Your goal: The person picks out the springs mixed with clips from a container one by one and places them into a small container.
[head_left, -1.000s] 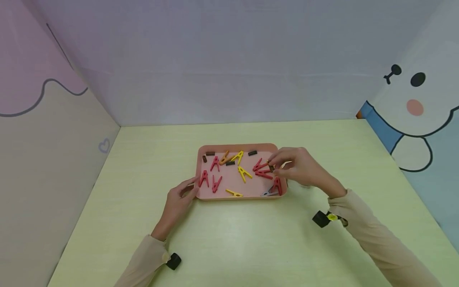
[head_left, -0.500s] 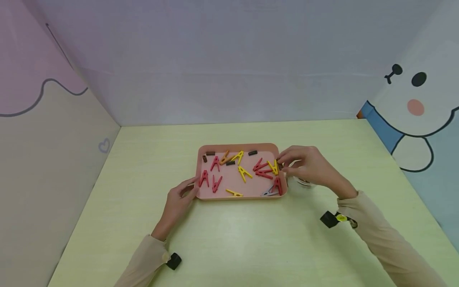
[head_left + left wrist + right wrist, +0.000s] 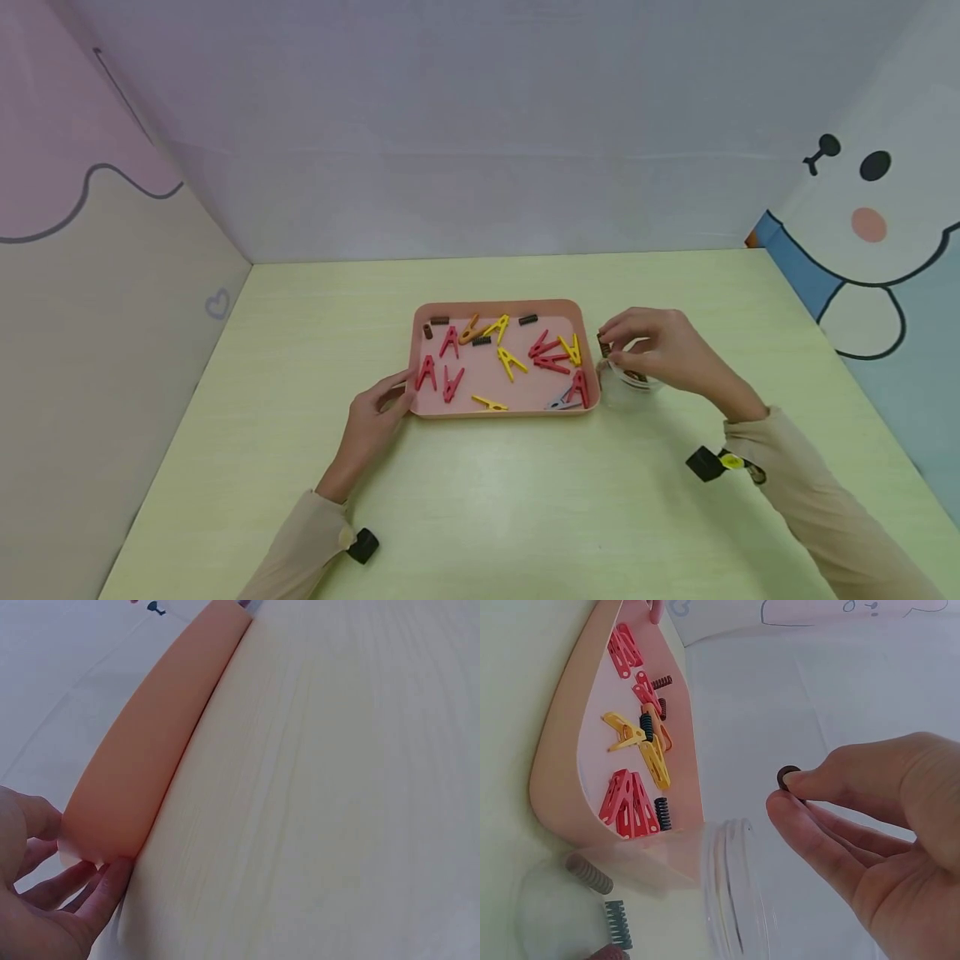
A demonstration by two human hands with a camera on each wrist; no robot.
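Coil spring [image 3: 604, 345] held up beside the mouth of the clear jar [image 3: 735, 892]

All eyes on the right hand [image 3: 660, 346]: thumb and fingertips pinch that one small dark coil. And look at the gap! The spring sits higher than the jar's rim and off toward the pink tray [image 3: 517, 307], not touching the jar, which stands just below the hand. Its long axis? From the head it runs mostly away from the person with a slight slant; from the right wrist it shows almost end-on, a ring. How level it is, I can't tell. The right hand is clearly the nearer one to the jar, where loose springs [image 3: 619, 924] lie inside.

Over at the tray's near left corner, the left hand [image 3: 372, 421] grasps the wall between thumb and fingers, well apart from the jar. Between the hands, four more dark springs [image 3: 528, 319] lie in the tray's far half, among red clips [image 3: 616, 799], yellow clips [image 3: 656, 763], an orange clip [image 3: 468, 334] and a grey clip [image 3: 558, 404], all on the pale table [image 3: 480, 517].
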